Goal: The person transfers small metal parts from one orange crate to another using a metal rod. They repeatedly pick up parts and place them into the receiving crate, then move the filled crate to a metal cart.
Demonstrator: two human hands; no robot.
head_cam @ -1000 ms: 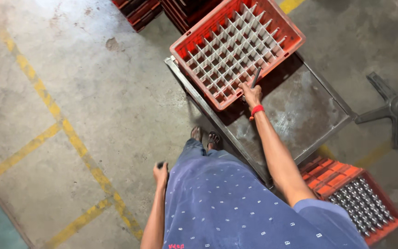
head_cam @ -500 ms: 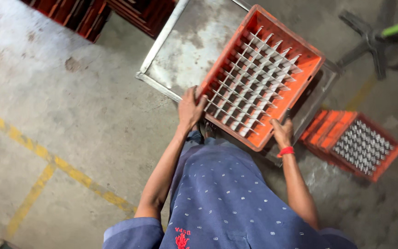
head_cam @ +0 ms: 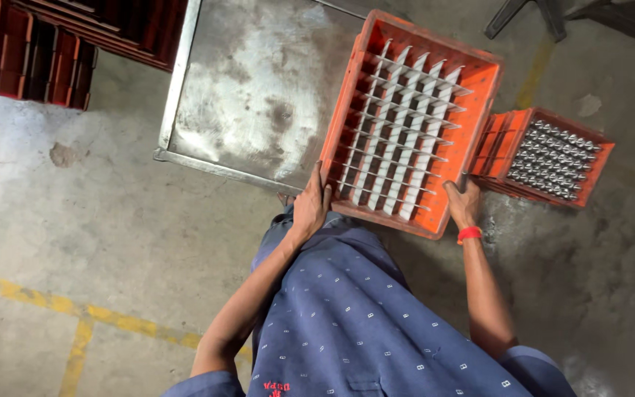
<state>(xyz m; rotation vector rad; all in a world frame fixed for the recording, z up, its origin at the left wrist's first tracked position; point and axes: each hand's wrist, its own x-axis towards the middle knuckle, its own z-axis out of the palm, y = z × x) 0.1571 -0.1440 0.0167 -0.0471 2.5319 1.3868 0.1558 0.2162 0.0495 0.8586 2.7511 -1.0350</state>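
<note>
An orange plastic crate (head_cam: 479,70) with a white grid of dividers inside rests on the right part of a worn metal table (head_cam: 251,95). Its cells look empty. My left hand (head_cam: 310,204) grips the crate's near left corner. My right hand (head_cam: 464,206), with a red band at the wrist, holds the near right corner. The near edge of the crate overhangs the table towards my blue dotted shirt.
A second orange crate (head_cam: 553,154) filled with several shiny metal parts sits lower, to the right of the table. Stacked red crates (head_cam: 31,51) stand at the upper left. A yellow floor line (head_cam: 75,309) runs at the lower left, and dark stand legs (head_cam: 523,15) at the top right.
A second ago only my right hand touched the crate and my left hung at my side. Now both hands grip it, and it lies squarer on the table, nearer to me.
</note>
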